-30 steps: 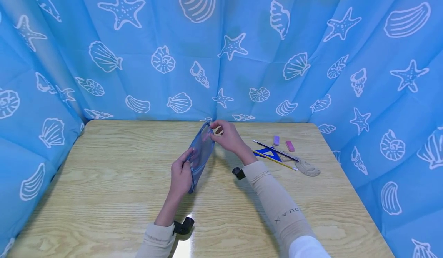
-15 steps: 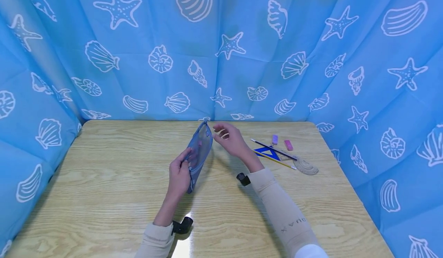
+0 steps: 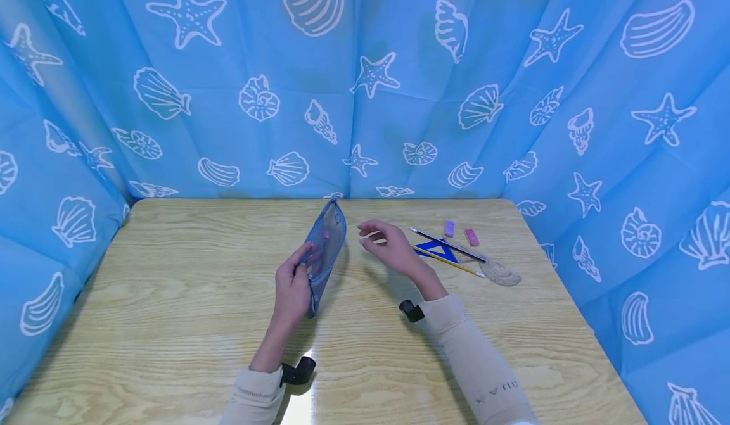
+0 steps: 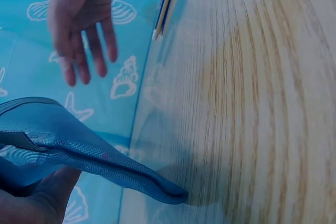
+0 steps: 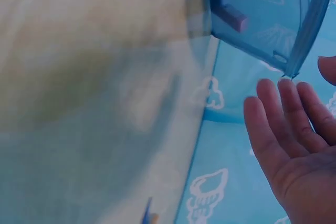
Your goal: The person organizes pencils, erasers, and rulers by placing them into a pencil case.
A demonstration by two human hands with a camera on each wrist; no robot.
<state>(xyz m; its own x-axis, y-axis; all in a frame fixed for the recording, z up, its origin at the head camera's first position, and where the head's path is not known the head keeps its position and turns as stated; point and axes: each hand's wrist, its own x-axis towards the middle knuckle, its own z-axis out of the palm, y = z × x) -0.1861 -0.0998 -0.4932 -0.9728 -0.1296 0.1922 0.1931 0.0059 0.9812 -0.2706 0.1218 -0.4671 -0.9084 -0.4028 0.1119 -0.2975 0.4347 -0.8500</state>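
My left hand point(image 3: 293, 285) grips a blue mesh zip pouch point(image 3: 331, 247) by its side and holds it up tilted over the table. Through the mesh in the right wrist view a small pinkish eraser point(image 5: 232, 18) shows inside the pouch point(image 5: 262, 9). My right hand point(image 3: 390, 244) hovers to the right of the pouch, apart from it, fingers loosely bent with nothing in them. In the left wrist view that right hand point(image 4: 84, 24) hangs with its fingers extended.
On the table's right lie a purple eraser point(image 3: 449, 228), a pink eraser point(image 3: 471, 237), a dark pencil point(image 3: 456, 247), a yellow pencil point(image 3: 456, 264), a blue set square point(image 3: 424, 246) and a clear protractor point(image 3: 502, 274). A blue shell-print curtain point(image 3: 228, 127) surrounds the wooden table point(image 3: 171, 285).
My right hand has drawn away from the pouch's mouth, moving right and slightly toward me. The left hand keeps its grip on the pouch.
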